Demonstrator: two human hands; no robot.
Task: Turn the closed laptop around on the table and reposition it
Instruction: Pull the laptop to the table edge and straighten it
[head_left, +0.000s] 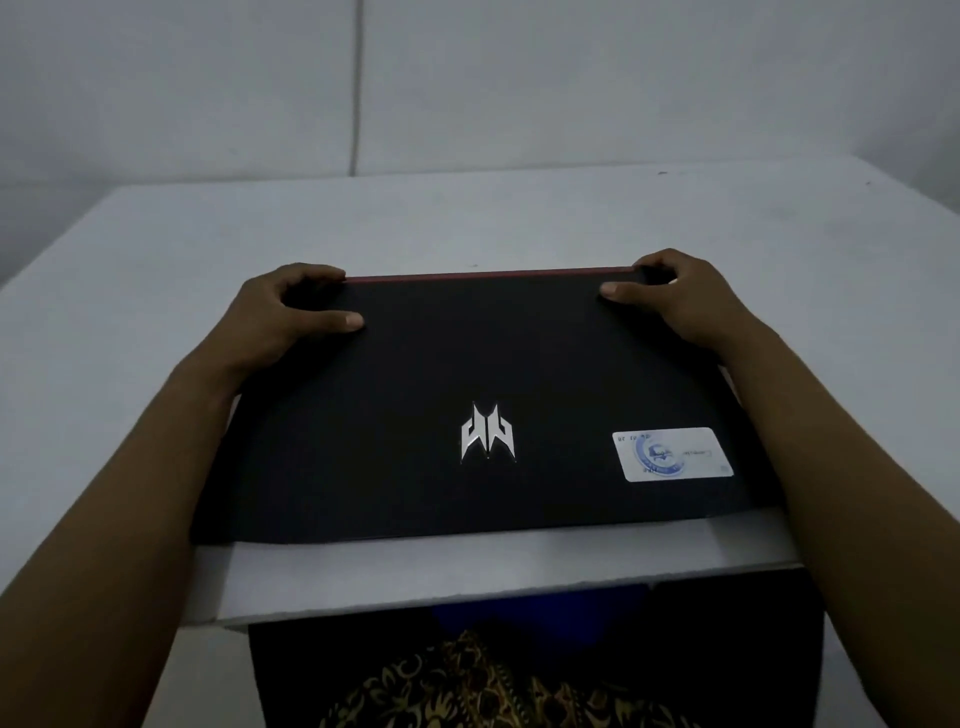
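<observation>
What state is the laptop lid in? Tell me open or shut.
Shut. The laptop lies flat on the table, its lid's silver logo and sticker facing up; no screen or keyboard shows. Both hands grip its far corners.

- I see a silver angular emblem (488, 432) on the closed laptop (415, 374) lid, no lettering.
- White sticker (672, 453) near lid's right corner: blue round seal, print too blurred to read.

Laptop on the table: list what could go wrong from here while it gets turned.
1. The laptop lies close to the table's near edge; a wide swing might push a corner past it.
2. The left hand and right hand grip only the far corners, so the near side could drag or slip.
</observation>
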